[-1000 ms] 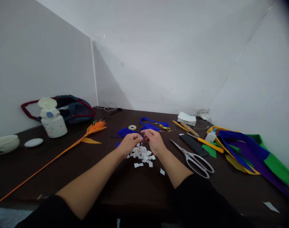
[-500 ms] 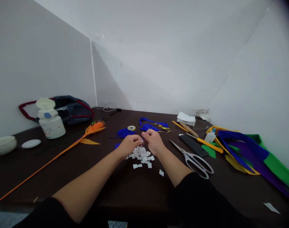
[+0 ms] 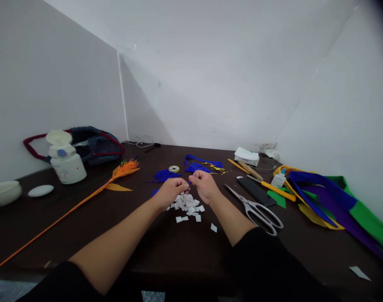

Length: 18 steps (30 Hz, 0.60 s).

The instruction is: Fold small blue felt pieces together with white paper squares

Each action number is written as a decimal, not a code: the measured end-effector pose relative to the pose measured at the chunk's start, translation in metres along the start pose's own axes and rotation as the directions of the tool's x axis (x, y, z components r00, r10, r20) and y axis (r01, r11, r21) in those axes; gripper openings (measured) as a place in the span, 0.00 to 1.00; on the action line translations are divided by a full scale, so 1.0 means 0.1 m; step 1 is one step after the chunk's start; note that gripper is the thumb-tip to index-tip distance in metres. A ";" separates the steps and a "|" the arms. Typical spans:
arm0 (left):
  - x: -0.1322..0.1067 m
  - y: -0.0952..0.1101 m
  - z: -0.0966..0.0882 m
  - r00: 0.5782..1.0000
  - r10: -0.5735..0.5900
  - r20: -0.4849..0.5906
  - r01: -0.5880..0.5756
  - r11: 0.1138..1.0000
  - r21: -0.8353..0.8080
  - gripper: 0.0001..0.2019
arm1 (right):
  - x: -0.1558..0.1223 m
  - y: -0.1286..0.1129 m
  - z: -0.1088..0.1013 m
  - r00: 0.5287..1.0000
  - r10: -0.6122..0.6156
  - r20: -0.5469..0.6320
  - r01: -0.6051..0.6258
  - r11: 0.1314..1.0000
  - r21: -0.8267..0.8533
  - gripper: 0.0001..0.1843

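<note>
Both hands meet at the middle of the table, fingertips nearly touching. My left hand (image 3: 172,193) is closed in a pinch, and what lies between its fingertips is too small to make out. My right hand (image 3: 204,185) pinches too, thumb against forefinger, its contents likewise hidden. Just below them lies a heap of small white paper pieces (image 3: 188,204), with a few loose squares in front. Behind the hands are a pile of thin blue strips (image 3: 166,175), a roll of tape (image 3: 174,169) and blue cut pieces (image 3: 197,168) with yellow shreds beside them.
Scissors (image 3: 256,209), a black case (image 3: 257,191), a yellow-handled cutter (image 3: 278,191) and a glue bottle (image 3: 278,179) lie to the right, near folded coloured sheets (image 3: 323,201). Leftward are an orange paper flower (image 3: 125,168), a water bottle (image 3: 67,165), a white oval object (image 3: 41,191) and a bowl (image 3: 6,193).
Both hands stay in nearly the same place, pinched close together. Only slight finger movement and a small shift of the view show.
</note>
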<state>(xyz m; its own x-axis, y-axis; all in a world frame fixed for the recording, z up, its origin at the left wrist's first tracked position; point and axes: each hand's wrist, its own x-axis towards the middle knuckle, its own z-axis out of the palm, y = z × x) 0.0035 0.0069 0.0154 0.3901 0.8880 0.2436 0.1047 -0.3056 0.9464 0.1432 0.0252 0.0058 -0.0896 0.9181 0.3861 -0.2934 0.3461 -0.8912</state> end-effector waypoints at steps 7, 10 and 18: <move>0.00 0.00 -0.01 0.993 0.099 -0.057 -0.077 0.948 0.307 0.10 | 0.00 0.05 0.03 0.986 -0.083 -0.143 0.051 0.976 -0.214 0.17; 0.00 0.00 -0.01 0.993 0.103 -0.055 -0.082 0.949 0.304 0.10 | -0.01 0.04 0.02 0.996 -0.052 -0.070 0.038 0.982 -0.186 0.12; -0.01 0.02 -0.01 0.996 0.075 -0.042 -0.063 0.968 0.242 0.10 | -0.01 -0.01 0.01 0.997 -0.051 -0.051 0.042 0.986 -0.164 0.15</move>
<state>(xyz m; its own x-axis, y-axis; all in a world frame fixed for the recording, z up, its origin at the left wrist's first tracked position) 0.0028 0.0057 0.0175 0.3582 0.8762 0.3225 0.2981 -0.4347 0.8498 0.1424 0.0235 0.0071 -0.0258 0.9080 0.4182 -0.1369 0.4112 -0.9012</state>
